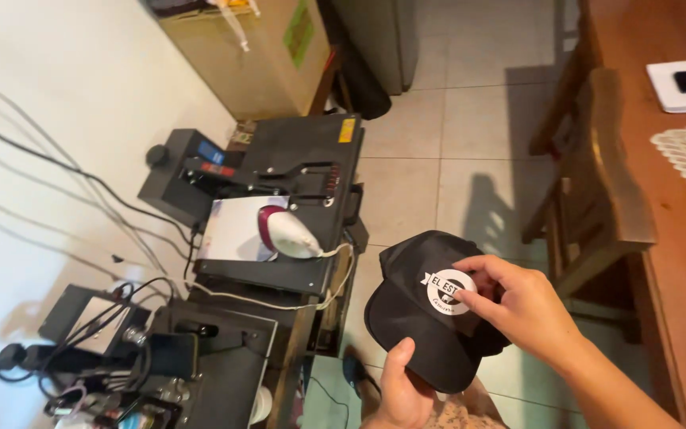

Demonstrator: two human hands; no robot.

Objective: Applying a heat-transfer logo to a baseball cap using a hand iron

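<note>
A black cap (414,310) with a round white printed patch (448,292) on its front is held over the tiled floor. My left hand (402,389) grips the cap's brim from below, thumb on top. My right hand (518,306) comes in from the right, its fingertips pinching and touching the edge of the white patch.
To the left stands a black heat press (303,159) with a curved white and maroon platen (287,232), on a stand beside other black machines and tangled cables (105,342). A wooden chair (597,183) and wooden table (676,222) are at right. A cardboard box (256,56) sits at the back.
</note>
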